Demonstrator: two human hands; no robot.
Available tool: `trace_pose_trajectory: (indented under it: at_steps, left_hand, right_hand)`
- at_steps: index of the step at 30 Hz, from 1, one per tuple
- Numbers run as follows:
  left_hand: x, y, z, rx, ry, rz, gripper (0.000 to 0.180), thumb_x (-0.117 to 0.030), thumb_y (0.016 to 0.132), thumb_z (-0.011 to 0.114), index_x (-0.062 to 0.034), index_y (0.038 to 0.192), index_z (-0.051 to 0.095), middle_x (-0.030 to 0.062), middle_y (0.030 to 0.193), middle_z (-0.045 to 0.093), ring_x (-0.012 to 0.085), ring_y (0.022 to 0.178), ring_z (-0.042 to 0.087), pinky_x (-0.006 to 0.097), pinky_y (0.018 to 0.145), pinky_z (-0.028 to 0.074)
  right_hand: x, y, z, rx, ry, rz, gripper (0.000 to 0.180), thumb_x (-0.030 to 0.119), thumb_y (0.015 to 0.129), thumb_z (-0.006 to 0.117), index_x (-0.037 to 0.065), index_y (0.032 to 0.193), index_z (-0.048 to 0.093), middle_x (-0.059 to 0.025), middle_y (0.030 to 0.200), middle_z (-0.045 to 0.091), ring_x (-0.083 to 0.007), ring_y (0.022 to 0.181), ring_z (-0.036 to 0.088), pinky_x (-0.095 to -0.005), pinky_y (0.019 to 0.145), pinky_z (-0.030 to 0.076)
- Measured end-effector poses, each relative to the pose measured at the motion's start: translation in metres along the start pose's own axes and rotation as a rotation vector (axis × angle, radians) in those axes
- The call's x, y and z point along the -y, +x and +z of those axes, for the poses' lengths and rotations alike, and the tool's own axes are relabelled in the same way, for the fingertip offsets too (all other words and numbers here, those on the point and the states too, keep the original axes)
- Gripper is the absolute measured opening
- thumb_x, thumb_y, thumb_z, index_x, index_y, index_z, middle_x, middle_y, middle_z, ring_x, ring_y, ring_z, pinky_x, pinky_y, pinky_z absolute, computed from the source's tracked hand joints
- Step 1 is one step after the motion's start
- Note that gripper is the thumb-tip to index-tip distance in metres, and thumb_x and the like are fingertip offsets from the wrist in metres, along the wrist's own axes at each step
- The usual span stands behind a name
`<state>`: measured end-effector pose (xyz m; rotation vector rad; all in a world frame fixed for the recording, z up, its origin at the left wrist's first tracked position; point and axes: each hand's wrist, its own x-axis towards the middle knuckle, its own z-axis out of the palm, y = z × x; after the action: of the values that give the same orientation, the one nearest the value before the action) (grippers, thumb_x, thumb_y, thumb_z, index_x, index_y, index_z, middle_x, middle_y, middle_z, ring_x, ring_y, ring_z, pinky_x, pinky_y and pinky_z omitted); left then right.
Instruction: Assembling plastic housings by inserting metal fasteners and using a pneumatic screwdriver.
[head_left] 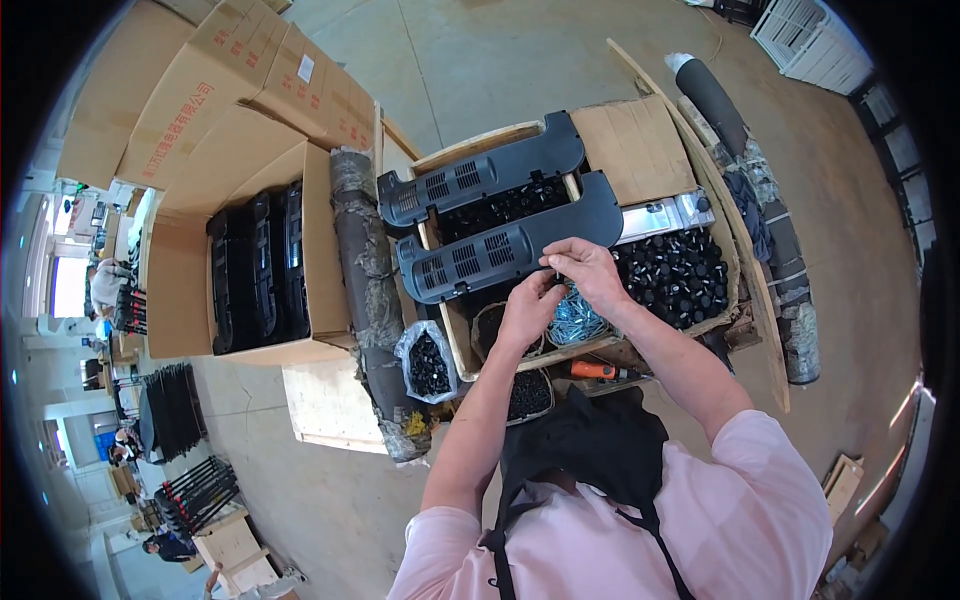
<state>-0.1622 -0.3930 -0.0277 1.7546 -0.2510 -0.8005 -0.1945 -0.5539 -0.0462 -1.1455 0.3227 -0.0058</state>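
Observation:
Two dark grey plastic covers with vent slots lie across a wooden bin, a farther cover (470,178) and a nearer cover (480,262). My right hand (588,272) is at the nearer cover's right front edge, thumb and fingertips pinched together. Just left of it and lower, my left hand (530,312) is closed in a pinch too. Whatever sits between the fingertips is too small to make out. Under my hands is a heap of bluish metal screws (575,318). To its right lies a pile of black round-headed knobs (675,280).
At left, an open carton (180,290) holds several black plastic covers (262,265). A wrapped roll (365,250) stands between carton and bin. Near my left arm is a bag of small black parts (430,362). An orange-handled tool (594,370) lies in front; a plank (745,250) bounds the right.

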Motion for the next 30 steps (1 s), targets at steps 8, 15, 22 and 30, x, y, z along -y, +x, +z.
trace_pose_trajectory:
  at_steps: [8, 15, 22, 30]
  left_hand:
    - [0.009, 0.000, -0.013, -0.022, -0.020, -0.001, 0.040, -0.016, 0.097, 0.069, 0.0026, 0.132, 0.065, 0.0046, 0.088, 0.070, 0.0092, 0.071, 0.059, 0.028, 0.065, 0.050]
    - [0.011, 0.000, -0.034, -0.115, 0.154, 0.098, 0.037, -0.020, 0.097, 0.069, 0.0017, 0.127, 0.066, 0.0137, 0.095, 0.074, 0.0195, 0.083, 0.069, 0.035, 0.079, 0.056]
    - [-0.010, 0.002, -0.072, -0.208, 0.304, 0.162, 0.036, -0.021, 0.098, 0.070, 0.0005, 0.127, 0.066, 0.0106, 0.092, 0.072, 0.0165, 0.082, 0.066, 0.033, 0.078, 0.055]
    - [-0.019, 0.032, -0.144, -0.284, 0.449, 0.324, 0.034, -0.015, 0.092, 0.075, -0.0026, 0.123, 0.067, 0.0171, 0.115, 0.073, 0.0311, 0.102, 0.072, 0.039, 0.088, 0.056]
  right_hand:
    - [0.011, 0.003, 0.015, 0.047, -0.155, -0.035, 0.017, 0.006, 0.101, 0.066, 0.000, 0.116, 0.072, -0.0088, 0.107, 0.075, -0.0147, 0.103, 0.070, -0.0291, 0.092, 0.056]
    - [0.018, 0.008, 0.027, 0.052, -0.467, -0.102, 0.019, 0.005, 0.099, 0.067, -0.001, 0.116, 0.071, -0.0090, 0.107, 0.076, -0.0150, 0.100, 0.072, -0.0297, 0.090, 0.057]
    - [0.023, 0.028, 0.058, 0.005, -0.667, -0.226, 0.016, 0.014, 0.096, 0.071, -0.001, 0.104, 0.072, -0.0116, 0.097, 0.075, -0.0160, 0.090, 0.070, -0.0325, 0.082, 0.056]
    - [0.023, 0.104, 0.082, 0.207, -0.848, -0.130, 0.022, 0.019, 0.090, 0.074, 0.001, 0.103, 0.075, -0.0150, 0.092, 0.075, -0.0256, 0.084, 0.073, -0.0385, 0.079, 0.056]
